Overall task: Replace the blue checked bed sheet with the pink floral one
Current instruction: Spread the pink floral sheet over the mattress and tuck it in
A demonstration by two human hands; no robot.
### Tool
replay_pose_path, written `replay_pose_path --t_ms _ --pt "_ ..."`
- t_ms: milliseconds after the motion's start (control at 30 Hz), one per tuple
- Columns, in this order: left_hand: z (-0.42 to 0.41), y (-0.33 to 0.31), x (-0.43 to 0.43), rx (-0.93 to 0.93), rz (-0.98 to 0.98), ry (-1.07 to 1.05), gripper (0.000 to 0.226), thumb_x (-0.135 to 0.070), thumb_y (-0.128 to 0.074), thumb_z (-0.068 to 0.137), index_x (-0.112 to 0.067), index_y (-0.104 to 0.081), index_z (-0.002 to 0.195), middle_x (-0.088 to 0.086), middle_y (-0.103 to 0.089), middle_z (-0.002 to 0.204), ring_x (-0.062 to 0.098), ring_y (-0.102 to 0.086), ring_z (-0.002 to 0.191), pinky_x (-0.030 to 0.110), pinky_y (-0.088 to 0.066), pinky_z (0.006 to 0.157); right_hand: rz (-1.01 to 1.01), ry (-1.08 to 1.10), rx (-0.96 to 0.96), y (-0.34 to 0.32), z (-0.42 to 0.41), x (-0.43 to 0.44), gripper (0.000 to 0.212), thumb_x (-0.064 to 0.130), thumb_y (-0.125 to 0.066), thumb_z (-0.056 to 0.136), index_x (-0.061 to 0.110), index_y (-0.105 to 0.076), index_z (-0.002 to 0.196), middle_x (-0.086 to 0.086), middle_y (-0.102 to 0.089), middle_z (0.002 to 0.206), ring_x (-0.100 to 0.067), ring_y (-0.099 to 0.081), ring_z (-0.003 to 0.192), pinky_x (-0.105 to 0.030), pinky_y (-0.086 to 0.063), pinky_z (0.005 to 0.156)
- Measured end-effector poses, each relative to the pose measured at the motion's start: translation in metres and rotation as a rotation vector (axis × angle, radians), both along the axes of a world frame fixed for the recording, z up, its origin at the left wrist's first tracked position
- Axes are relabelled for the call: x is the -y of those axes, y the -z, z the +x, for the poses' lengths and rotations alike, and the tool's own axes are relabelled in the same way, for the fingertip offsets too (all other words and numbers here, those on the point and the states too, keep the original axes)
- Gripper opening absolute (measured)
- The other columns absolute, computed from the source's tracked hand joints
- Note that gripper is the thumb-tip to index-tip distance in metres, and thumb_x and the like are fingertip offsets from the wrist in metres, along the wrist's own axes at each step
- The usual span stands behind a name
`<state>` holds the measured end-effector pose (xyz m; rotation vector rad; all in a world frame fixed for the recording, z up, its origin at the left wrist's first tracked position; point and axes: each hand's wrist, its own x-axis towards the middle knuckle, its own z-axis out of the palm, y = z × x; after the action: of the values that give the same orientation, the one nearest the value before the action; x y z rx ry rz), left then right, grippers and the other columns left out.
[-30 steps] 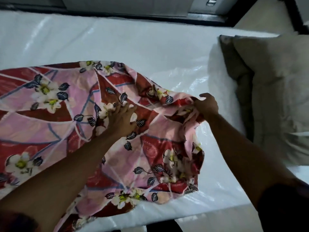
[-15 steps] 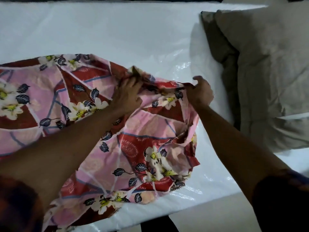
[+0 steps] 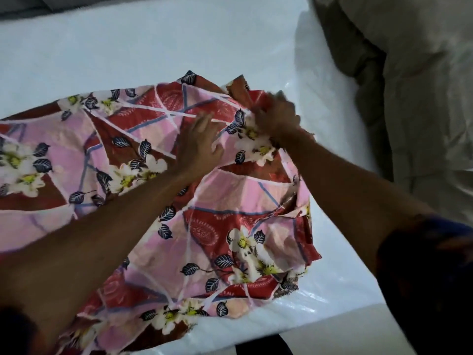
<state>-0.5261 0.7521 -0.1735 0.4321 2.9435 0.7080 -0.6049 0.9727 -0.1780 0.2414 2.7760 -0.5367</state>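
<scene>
The pink floral sheet (image 3: 230, 206) lies bunched on the near part of the bare mattress (image 3: 179, 47), which is wrapped in shiny plastic. It is not yet spread. The left hand (image 3: 202, 144) rests flat on the cloth with its fingers straight and apart, probably to hold the pile down. The right hand (image 3: 277, 120), a little blurred, grips a fold at the far edge, near the grey pillows (image 3: 422, 98), probably looking for a corner to pull out. The blue checked sheet is not visible.

- Before me, the pink floral sheet (image 3: 230, 201): matt printed cloth, softly creased.
- The mattress (image 3: 337, 285): wrapped in glossy, wrinkled clear plastic.
- On my right, the pillows (image 3: 422, 98): matt grey cloth.
</scene>
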Motion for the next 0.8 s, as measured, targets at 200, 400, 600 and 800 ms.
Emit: replay_pose_path --t_ms 200,400,600,800 --pt "0.103 0.023 0.043 0.061 -0.15 -0.082 0.058 -0.04 -0.06 0.087 -0.013 -0.054 0.138 0.016 -0.047 0.147 0.036 -0.04 0.138 0.052 -0.035 0.111 0.012 -0.171 -0.192 -0.009 0.051 0.009 0.053 0.04 -0.06 0.087 0.026 -0.054 0.138 -0.007 -0.05 0.145 -0.035 -0.047 0.128 -0.053 -0.046 0.099" --pt "0.223 0.016 0.055 0.191 -0.271 -0.129 0.088 -0.065 -0.064 0.075 -0.023 -0.043 0.15 0.013 -0.036 0.157 0.035 -0.035 0.142 0.057 -0.024 0.115 0.098 -0.375 -0.17 0.013 0.206 0.046 0.07 0.068 -0.051 0.087 0.036 -0.04 0.148 -0.01 -0.03 0.16 -0.031 -0.026 0.146 -0.059 -0.014 0.119" --pt "0.301 0.011 0.075 0.171 -0.267 -0.005 0.077 -0.067 -0.063 0.077 -0.03 -0.051 0.144 0.011 -0.038 0.156 0.035 -0.036 0.141 0.058 -0.025 0.114 0.062 -0.59 -0.147 0.024 0.281 0.023 0.076 0.078 -0.046 0.088 0.033 -0.044 0.149 -0.011 -0.032 0.159 -0.033 -0.032 0.145 -0.057 -0.015 0.12" --pt "0.327 0.013 0.073 0.083 -0.187 0.128 0.061 -0.06 -0.066 0.081 -0.029 -0.062 0.133 0.011 -0.048 0.147 0.034 -0.045 0.133 0.052 -0.031 0.108 0.089 -0.607 -0.161 0.012 0.33 -0.005 0.086 0.082 -0.051 0.081 0.033 -0.041 0.151 -0.012 -0.03 0.161 -0.034 -0.031 0.145 -0.059 -0.024 0.116"
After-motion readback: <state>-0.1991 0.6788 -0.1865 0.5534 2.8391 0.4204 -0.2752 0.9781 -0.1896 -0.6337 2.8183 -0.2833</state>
